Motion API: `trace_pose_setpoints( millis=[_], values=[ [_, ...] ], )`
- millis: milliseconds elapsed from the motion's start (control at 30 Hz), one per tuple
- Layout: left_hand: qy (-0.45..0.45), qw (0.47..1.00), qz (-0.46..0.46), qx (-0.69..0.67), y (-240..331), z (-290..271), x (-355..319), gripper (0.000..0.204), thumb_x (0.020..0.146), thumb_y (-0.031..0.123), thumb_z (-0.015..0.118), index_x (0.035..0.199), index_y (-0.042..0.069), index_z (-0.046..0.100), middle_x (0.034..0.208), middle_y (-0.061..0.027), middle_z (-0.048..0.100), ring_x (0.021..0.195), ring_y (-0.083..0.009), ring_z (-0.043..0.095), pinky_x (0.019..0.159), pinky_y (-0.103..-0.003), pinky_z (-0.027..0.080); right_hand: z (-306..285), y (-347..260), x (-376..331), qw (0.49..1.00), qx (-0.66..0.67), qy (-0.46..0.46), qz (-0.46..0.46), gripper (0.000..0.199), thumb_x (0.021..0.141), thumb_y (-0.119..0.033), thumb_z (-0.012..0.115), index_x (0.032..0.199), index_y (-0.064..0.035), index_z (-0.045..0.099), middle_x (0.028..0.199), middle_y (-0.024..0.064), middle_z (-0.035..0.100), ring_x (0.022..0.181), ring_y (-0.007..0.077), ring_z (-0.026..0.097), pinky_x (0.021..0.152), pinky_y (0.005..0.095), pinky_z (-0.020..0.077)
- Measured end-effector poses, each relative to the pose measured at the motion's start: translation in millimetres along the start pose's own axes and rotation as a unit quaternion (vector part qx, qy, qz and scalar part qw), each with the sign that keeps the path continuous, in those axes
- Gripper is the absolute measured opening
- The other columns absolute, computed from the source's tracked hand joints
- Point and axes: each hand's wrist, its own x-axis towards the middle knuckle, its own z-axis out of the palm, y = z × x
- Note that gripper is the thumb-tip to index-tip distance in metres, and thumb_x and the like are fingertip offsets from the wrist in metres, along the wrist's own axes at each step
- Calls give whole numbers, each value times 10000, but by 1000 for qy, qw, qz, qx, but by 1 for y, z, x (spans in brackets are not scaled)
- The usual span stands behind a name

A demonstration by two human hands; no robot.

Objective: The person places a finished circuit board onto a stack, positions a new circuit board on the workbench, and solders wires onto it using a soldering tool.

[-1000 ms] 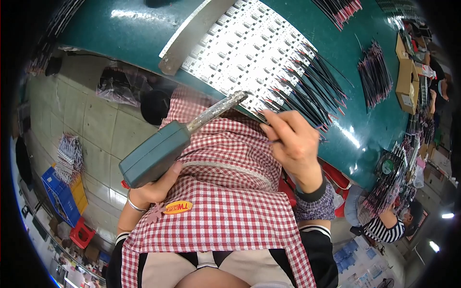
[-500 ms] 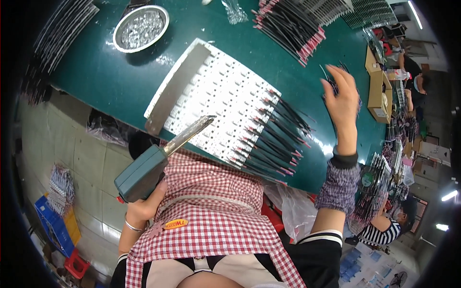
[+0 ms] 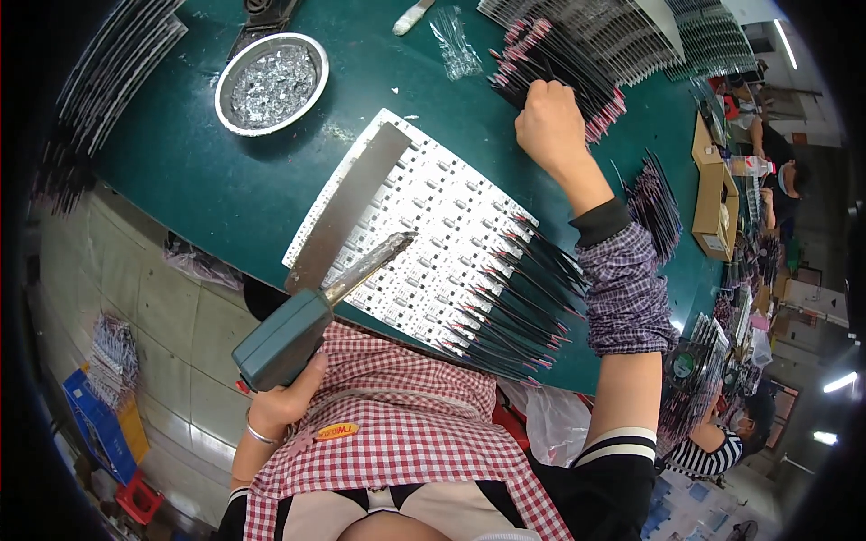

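My left hand (image 3: pixel 287 403) is wrapped around the dark green handle of a soldering gun (image 3: pixel 285 341). Its long tip reaches over a white circuit board panel (image 3: pixel 442 194) lying on the green table. A flat grey metal bar (image 3: pixel 350 203) rests along the panel's left side. Short black wires (image 3: pixel 519 325) with red ends fan out from the panel's right edge. Farther back, my right hand (image 3: pixel 552 126) is closed at a pile of black wires (image 3: pixel 600 104) with red ends; its fingertips are partly hidden against the pile.
A white-rimmed bowl (image 3: pixel 322 68) of silvery scraps stands at the back left, near stacked panels (image 3: pixel 108 90). Another wire bundle (image 3: pixel 657 207) lies right of my right forearm, beside a cardboard box (image 3: pixel 715 212). More panels (image 3: pixel 595 32) are at the back. Other people sit far right.
My right hand has gone from open beside the right-hand wire bundle, leftward and back to the pile, and closed there. The soldering gun stays in my left hand; the view has shifted slightly.
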Motion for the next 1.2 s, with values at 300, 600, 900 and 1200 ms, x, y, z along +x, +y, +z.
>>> trace_pose_setpoints(
  millis=[300,600,900,1200],
  values=[
    [1,1000,-2,-13,2,5,2,333,842,-14,739,1165,-47,665,1076,-110,717,939,-164,680,811,-282,539,5,20,-8,991,100,-22,-83,235,786,62,582,1004,27,502,965,222,579,863,378,616,733,469,533],
    [2,1000,30,3,7,2,12,342,802,-33,751,1134,-60,676,1056,-128,721,908,-191,692,802,-295,550,-92,-24,-10,924,-251,-190,-215,162,867,-160,624,1016,-104,648,988,57,565,883,228,601,709,393,486],
    [-80,995,58,17,19,0,27,545,772,-94,716,1298,-62,572,1202,-181,668,1098,-258,650,982,-383,504,-70,-43,-52,964,-106,-215,-116,123,828,-98,618,922,-92,697,974,57,526,978,238,558,677,383,503],
    [-106,994,0,17,47,29,69,489,794,-88,714,1268,-40,606,1174,-138,675,1039,-198,632,887,-318,506,-66,-74,-122,944,306,70,105,387,648,152,610,990,-1,705,803,103,551,746,282,579,621,376,480]
  ],
)
